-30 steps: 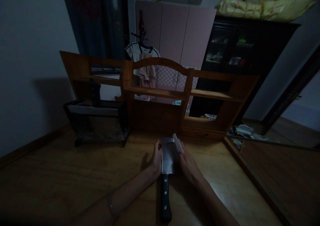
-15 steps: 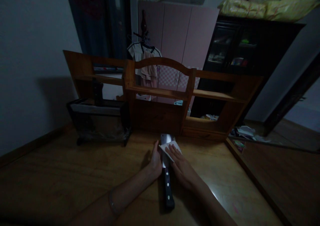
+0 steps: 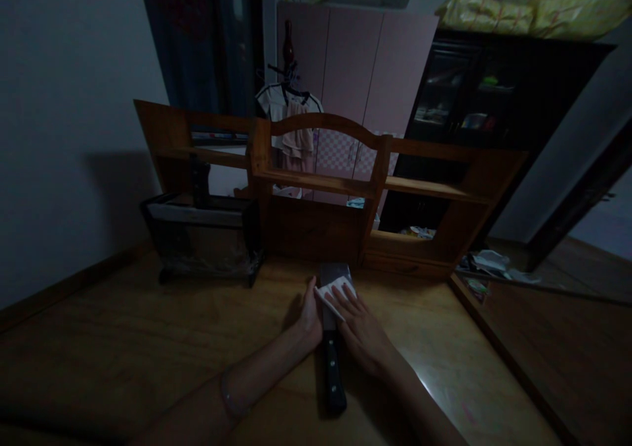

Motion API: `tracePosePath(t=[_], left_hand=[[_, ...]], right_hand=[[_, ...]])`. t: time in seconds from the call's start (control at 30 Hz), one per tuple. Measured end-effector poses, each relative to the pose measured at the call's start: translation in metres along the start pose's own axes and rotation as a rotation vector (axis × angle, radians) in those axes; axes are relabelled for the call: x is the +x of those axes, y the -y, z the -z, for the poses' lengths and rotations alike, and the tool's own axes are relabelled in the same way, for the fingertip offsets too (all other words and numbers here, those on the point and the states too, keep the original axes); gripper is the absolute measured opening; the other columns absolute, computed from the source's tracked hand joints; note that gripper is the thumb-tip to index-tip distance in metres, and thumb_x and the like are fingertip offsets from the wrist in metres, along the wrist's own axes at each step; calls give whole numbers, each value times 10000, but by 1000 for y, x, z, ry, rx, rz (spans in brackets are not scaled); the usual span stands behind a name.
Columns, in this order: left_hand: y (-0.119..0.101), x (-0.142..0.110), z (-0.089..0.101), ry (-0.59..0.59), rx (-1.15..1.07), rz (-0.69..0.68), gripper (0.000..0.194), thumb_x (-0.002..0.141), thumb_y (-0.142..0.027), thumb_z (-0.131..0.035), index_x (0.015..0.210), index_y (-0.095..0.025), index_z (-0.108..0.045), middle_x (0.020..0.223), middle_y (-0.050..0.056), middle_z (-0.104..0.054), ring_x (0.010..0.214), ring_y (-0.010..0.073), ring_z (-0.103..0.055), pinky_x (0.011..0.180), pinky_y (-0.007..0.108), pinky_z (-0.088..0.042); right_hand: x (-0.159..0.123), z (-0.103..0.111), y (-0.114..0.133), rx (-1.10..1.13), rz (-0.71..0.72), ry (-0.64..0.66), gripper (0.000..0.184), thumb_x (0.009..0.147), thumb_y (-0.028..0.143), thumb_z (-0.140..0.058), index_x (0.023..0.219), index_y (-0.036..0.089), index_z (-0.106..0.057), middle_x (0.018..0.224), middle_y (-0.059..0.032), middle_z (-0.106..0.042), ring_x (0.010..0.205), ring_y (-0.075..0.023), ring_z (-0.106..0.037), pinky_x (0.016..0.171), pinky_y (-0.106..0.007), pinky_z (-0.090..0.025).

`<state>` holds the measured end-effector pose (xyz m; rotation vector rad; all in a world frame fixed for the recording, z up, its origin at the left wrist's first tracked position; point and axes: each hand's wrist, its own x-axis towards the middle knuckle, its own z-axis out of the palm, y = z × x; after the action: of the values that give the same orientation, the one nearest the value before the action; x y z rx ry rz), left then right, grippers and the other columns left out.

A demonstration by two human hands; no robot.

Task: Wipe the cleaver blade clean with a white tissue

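Observation:
A kitchen cleaver [image 3: 334, 375] points away from me, its black riveted handle nearest and its broad metal blade at the far end. My left hand [image 3: 310, 317] holds the blade by its left edge, thumb up along the side; its other fingers are mostly hidden. Across the blade lies a folded white tissue [image 3: 326, 294]. My right hand [image 3: 363, 331] presses this tissue against the metal, its fingers stretched flat over it. The blade's far end shows beyond the tissue, while the part under it is covered. Neither hand touches the handle.
Beneath my hands is a wooden desktop [image 3: 197, 340]. A wooden shelf unit [image 3: 316, 184] stands along its back. At the left sits a black-framed knife holder [image 3: 202, 235] with a black handle sticking up. A raised wooden edge [image 3: 498, 347] borders the right side.
The blade's angle has shifted slightly, and its bright shine has dulled. My right hand and the tissue stay on the blade with little movement. The whole view has shifted a little.

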<state>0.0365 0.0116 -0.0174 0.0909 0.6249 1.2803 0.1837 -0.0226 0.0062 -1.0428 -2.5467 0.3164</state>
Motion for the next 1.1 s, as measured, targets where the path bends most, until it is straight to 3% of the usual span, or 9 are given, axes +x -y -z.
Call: tracePosePath(t=[0.13, 0.33, 0.7, 0.93, 1.1], left_hand=[[-1, -6, -5, 35, 45, -26, 449, 958, -469, -424, 1058, -103, -664, 893, 97, -741, 831, 209, -711, 838, 299, -533], [-5, -13, -8, 95, 165, 16, 548, 952, -531, -399, 1152, -85, -647, 983, 127, -736, 964, 244, -691, 923, 329, -497], [-5, -17, -12, 273, 169, 11, 594, 917, -584, -456, 1217, -104, -635, 1054, 126, -725, 1015, 259, -672, 970, 341, -467], [-8, -13, -12, 240, 136, 4, 537, 922, -541, -485, 1202, -112, -644, 1007, 108, -738, 925, 244, -698, 949, 339, -483], [-9, -14, -15, 215, 101, 0, 466, 946, -473, -474, 1138, -95, -665, 1003, 116, -736, 928, 235, -698, 945, 321, -487]], right_hand=[[-1, -3, -9, 23, -50, -47, 531, 1013, 278, -282, 1527, 273, -148, 1602, 42, -67, 1469, -196, 45, 1215, -448, -125], [-2, -4, -15, 180, -134, -130, 553, 1014, 276, -232, 1534, 236, -50, 1603, 18, 64, 1470, -172, 4, 1211, -409, -136], [-2, 0, -16, 317, -147, -269, 540, 1013, 309, -253, 1525, 319, -80, 1592, 59, 17, 1461, -178, -39, 1204, -431, -140], [-1, -4, -20, 264, -148, -282, 563, 998, 264, -281, 1525, 313, -88, 1595, 40, -108, 1458, -195, -137, 1198, -461, -183], [0, -6, -24, 81, -127, -283, 547, 992, 253, -295, 1522, 294, -165, 1601, 24, -99, 1472, -226, -46, 1194, -510, -168]])
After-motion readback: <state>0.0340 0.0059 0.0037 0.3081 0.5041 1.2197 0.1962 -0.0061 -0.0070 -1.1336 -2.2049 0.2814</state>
